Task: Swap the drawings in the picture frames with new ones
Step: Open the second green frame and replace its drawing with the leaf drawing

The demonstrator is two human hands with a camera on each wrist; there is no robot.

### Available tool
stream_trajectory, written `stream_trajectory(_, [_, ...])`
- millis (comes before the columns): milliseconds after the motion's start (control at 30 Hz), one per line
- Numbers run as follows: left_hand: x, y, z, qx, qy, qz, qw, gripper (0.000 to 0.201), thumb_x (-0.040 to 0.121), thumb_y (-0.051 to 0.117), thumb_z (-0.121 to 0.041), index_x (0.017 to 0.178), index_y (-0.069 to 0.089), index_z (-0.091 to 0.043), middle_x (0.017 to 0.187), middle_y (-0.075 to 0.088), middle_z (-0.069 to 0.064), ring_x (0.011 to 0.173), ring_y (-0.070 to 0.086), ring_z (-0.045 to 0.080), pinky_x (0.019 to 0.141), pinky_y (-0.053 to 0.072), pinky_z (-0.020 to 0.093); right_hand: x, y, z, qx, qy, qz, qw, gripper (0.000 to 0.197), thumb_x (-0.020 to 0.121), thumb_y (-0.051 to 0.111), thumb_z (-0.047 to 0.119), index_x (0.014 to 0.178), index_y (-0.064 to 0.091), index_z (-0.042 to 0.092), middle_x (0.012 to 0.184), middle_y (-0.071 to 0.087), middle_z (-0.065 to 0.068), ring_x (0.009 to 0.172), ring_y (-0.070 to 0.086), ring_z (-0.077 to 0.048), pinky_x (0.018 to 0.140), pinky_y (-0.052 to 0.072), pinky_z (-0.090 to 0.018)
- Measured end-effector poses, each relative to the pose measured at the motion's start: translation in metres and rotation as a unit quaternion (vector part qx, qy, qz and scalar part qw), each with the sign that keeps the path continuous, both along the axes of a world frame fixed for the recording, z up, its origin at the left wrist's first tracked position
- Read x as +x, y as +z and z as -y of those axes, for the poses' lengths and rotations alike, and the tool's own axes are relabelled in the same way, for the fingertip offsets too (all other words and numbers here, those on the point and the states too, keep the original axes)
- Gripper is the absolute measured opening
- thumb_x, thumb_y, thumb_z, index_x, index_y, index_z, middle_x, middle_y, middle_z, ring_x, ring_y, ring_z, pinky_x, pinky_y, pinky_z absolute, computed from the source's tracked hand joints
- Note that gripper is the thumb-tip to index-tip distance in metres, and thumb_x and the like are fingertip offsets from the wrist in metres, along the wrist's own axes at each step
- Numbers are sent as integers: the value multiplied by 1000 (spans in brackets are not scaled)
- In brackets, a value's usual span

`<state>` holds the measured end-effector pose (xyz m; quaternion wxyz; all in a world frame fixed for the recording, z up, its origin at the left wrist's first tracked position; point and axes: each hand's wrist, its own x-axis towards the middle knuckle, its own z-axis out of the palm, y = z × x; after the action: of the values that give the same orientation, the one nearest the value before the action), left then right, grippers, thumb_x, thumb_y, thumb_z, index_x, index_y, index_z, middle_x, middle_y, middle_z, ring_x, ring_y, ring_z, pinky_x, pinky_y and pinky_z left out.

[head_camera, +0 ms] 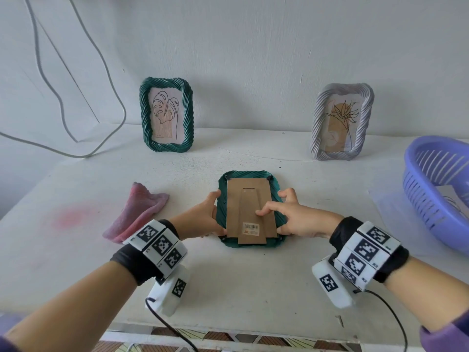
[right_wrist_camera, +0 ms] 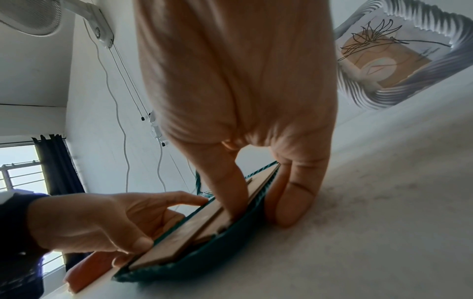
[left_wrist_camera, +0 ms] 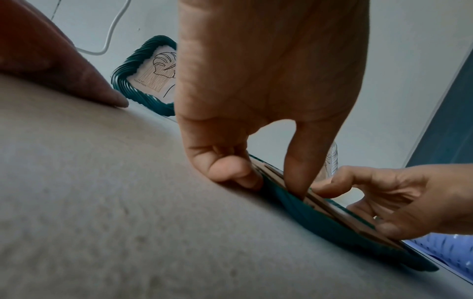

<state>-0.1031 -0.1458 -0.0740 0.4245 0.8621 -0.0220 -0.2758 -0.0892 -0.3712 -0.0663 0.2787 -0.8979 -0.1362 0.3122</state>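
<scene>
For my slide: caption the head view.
Both hands hold a face-down green frame at its cardboard backing.

**A room in a home**

A wall-mounted fan with pull cords hangs on a white painted wall, near a barred window with a dark curtain. Decorative picture frames stand at the back edge of a white surface, a lilac plastic basket at its right edge.

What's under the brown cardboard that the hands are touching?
The cardboard backing lies on a green frame placed face down on the table; its twisted rim shows all round. Any drawing or glass beneath is covered, so I cannot tell.
</scene>
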Motion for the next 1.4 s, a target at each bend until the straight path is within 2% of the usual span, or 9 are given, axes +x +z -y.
stream_trajectory(200, [3, 1, -2, -15, -16, -12, 1000, 88, 77, 62, 4, 142, 5, -17, 67, 44, -1, 53, 42, 8, 45, 38, 17, 0, 0, 1, -7, 4, 6, 1000, 52, 87, 54, -3, 121, 49, 37, 144, 1, -3, 121, 34, -23, 77, 47, -27])
stream_trajectory(400, [7, -1, -6, 6, -40, -8, 999, 89, 78, 64, 2, 142, 5, -17, 67, 45, 0, 54, 45, 8, 44, 40, 16, -1, 1, 3, -13, 19, 9, 1000, 52, 88, 54, 0, 121, 48, 40, 143, 3, -2, 97, 37, -17, 78, 48, -27])
stream_trajectory(500, [18, 8, -15, 61, -82, -3, 995, 85, 79, 68, -9, 143, 12, -16, 77, 52, 1, 60, 50, 10, 48, 43, 15, 5, 11, 11, -14, 37, 18, 999, 49, 88, 56, 8, 123, 48, 41, 135, 18, -1, 94, 48, -20, 87, 46, -29])
stream_trajectory(600, [33, 23, -22, 142, -107, 90, 980, 68, 77, 71, -19, 135, 35, -15, 102, 54, 0, 77, 51, 10, 65, 46, 17, 19, 24, 20, 3, 17, 76, 997, 44, 88, 60, 14, 126, 49, 33, 119, 37, 1, 81, 51, -9, 74, 44, -21])
stream_trajectory(733, [54, 28, -24, 172, -132, 179, 960, 77, 73, 75, -23, 138, 33, -19, 137, 37, 1, 119, 40, 19, 101, 36, 31, 40, 27, 21, -7, -26, 169, 985, 50, 84, 65, 12, 130, 48, 18, 129, 47, -3, 97, 50, -16, 80, 36, -21])
stream_trajectory(833, [63, 22, -21, 196, -168, 169, 951, 86, 73, 75, -23, 142, 24, -19, 148, 26, -1, 134, 26, 20, 113, 24, 39, 52, 20, 17, -25, -3, 179, 984, 56, 83, 66, 14, 134, 43, 16, 138, 43, -2, 118, 44, -19, 91, 34, -23])
stream_trajectory(1000, [70, 17, -19, 186, -180, 147, 955, 94, 71, 77, -20, 145, 18, -17, 149, 26, 1, 134, 26, 19, 113, 22, 35, 65, 8, 15, -63, 58, 170, 982, 68, 81, 69, 15, 140, 35, 16, 144, 35, -1, 129, 32, -22, 108, 27, -31])
stream_trajectory(1233, [75, 15, -18, 181, -183, 151, 954, 94, 68, 79, -19, 143, 23, -16, 140, 34, 2, 126, 36, 17, 100, 26, 21, 78, -2, 25, -49, 107, 179, 977, 67, 81, 69, 23, 140, 38, 18, 142, 33, 2, 130, 27, -19, 106, 18, -21])
stream_trajectory(1400, [77, 15, -19, 190, -189, 161, 950, 92, 67, 79, -21, 142, 26, -16, 139, 37, 1, 125, 37, 16, 105, 28, 27, 79, -7, 31, -29, 117, 205, 971, 59, 82, 68, 26, 135, 45, 15, 145, 34, 2, 132, 29, -19, 107, 20, -23])
